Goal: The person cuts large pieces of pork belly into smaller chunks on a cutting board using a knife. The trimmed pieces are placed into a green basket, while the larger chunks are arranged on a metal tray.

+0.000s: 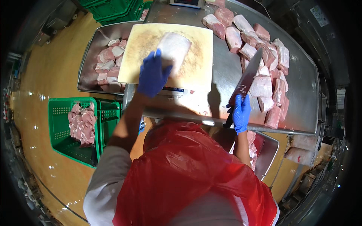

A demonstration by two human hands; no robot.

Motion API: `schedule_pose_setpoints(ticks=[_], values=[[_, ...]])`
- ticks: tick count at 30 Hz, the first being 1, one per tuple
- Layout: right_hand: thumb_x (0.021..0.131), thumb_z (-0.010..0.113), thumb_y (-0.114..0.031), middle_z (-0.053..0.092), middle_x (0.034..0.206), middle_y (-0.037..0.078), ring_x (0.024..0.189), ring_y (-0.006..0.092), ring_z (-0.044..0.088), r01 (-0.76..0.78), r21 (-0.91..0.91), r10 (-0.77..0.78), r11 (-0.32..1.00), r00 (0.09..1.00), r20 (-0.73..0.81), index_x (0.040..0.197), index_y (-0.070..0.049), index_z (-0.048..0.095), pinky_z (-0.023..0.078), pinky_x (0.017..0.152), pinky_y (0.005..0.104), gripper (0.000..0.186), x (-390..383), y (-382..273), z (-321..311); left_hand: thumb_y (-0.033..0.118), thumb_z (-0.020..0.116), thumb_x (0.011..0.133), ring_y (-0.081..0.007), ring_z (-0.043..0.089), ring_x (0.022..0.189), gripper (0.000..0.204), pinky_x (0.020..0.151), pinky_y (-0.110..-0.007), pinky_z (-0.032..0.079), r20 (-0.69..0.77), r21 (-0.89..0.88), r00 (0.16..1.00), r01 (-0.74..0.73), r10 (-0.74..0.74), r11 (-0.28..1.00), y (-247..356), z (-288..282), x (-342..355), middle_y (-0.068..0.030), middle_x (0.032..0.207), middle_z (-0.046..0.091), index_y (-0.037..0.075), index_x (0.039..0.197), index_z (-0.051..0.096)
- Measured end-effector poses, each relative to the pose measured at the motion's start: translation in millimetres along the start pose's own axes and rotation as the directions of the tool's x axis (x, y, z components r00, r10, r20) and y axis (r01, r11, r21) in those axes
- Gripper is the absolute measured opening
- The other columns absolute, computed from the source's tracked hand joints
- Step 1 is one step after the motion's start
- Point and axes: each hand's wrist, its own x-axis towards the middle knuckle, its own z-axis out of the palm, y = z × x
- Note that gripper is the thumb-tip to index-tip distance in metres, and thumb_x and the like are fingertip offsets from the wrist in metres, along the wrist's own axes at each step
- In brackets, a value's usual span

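Note:
A thick, pale piece of pork loin [175, 47] lies on the worn cream cutting board [203, 73]. My left hand [153, 75], gloved in blue, grips its near left side, with the thumb apart from the fingers and resting on the meat. Over the right part of the steel table, my right hand [241, 113], also in a blue glove, is closed round the dark handle of a large knife [247, 77]. The broad blade points up and away, clear of the board, with small bits of meat stuck on it. It partly covers the pork chunks [262, 86] behind it.
A steel tub [83, 71] of cut pork stands left of the board. Below it, a green crate [56, 128] holds pale meat pieces. Another steel bin [269, 147] with meat sits under the table's [301, 109] near edge. A scale [186, 3] stands at the far edge.

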Motion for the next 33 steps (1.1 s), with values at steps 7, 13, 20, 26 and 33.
schedule_pose_setpoints(ticks=[7,13,20,26,33], values=[[0.105,0.054,-0.02,0.063,0.067,0.012,0.053,0.0221,0.062,0.425,-0.454,-0.32,0.783,0.902,0.291,0.112,-0.002,0.056,0.047,0.049,0.0369,0.02,-9.9,-18.4,75.5,0.005,0.061,0.092,-0.033,0.069,0.092,0.025,0.083,-0.04,0.056,-0.071,-0.393,0.861,0.441,-0.504,0.807,-46.3,-67.9,-68.9,-0.0167,0.1,0.069,0.0,0.115,0.067],[0.1,0.056,-0.012,0.062,0.075,0.028,0.067,0.0482,0.062,0.641,-0.468,-0.412,0.608,0.759,0.505,0.109,-0.001,0.046,0.047,0.057,0.0539,0.017,-11.8,-75.7,179.2,0.003,0.065,0.088,-0.0286,0.067,0.086,0.026,0.078,-0.038,0.054,0.073,-0.596,0.928,0.335,-0.366,0.73,-36.5,-67.2,-28.3,-0.0153,0.101,0.067,0.003,0.114,0.067],[0.1,0.053,-0.017,0.064,0.081,0.031,0.073,0.0491,0.064,0.633,-0.538,-0.344,0.557,0.765,0.544,0.107,0.002,0.041,0.05,0.063,0.0563,0.023,20.2,-109.5,257.0,-0.003,0.07,0.078,-0.0306,0.067,0.085,0.017,0.076,-0.036,0.055,-0.073,-0.604,0.968,0.149,-0.24,0.783,-41.2,-26.0,-20.3,-0.0136,0.095,0.066,0.001,0.094,0.066],[0.097,0.05,-0.011,0.065,0.087,0.031,0.077,0.0479,0.067,0.604,-0.658,-0.07,0.45,0.758,0.648,0.111,0.002,0.041,0.055,0.069,0.0536,0.021,-14.6,-89.3,216.1,-0.001,0.07,0.079,-0.0317,0.066,0.086,0.008,0.076,-0.037,0.055,-0.189,-0.582,0.945,0.11,-0.266,0.806,-38.0,-26.1,-31.7,-0.0142,0.091,0.067,0.001,0.086,0.067],[0.098,0.048,-0.011,0.065,0.082,0.028,0.071,0.0477,0.066,0.614,-0.748,0.254,0.253,0.704,0.663,0.11,0.0,0.044,0.053,0.062,0.0548,0.016,-70.5,-123.2,84.3,-0.001,0.073,0.078,-0.0269,0.069,0.078,0.017,0.074,-0.035,0.055,-0.144,-0.617,0.847,0.328,-0.512,0.716,-46.0,-26.5,-36.0,-0.0147,0.088,0.068,0.002,0.094,0.069]])
